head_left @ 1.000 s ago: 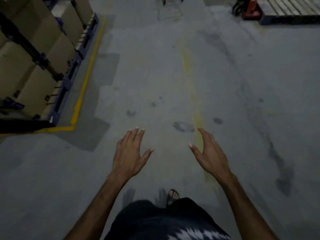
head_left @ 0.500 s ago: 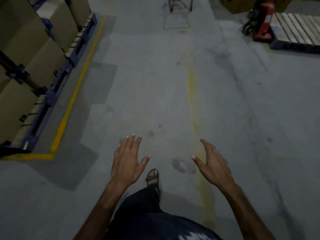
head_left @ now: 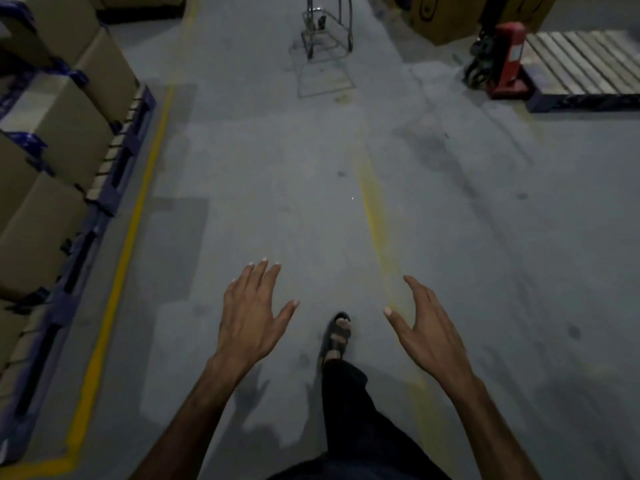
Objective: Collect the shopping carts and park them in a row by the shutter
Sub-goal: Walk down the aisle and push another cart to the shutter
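A metal shopping cart (head_left: 325, 32) stands far ahead at the top centre of the grey floor; only its lower frame and wheels show, the basket is cut off by the frame edge. My left hand (head_left: 251, 313) and my right hand (head_left: 424, 327) are stretched out in front of me over bare floor, palms facing each other, fingers apart, holding nothing. Both hands are far short of the cart. No shutter is in view.
Cardboard boxes (head_left: 52, 143) on blue racking (head_left: 114, 174) line the left, bordered by a yellow floor line (head_left: 138, 209). At the top right a red pallet jack (head_left: 502, 60) sits against a wooden pallet (head_left: 581, 71), with more boxes (head_left: 440, 19) behind. My sandalled foot (head_left: 337, 336) steps forward.
I have walked forward: the cart, pallet jack and pallet have come closer and lower in view, and the racking slid back on the left. My hands stay open and empty.
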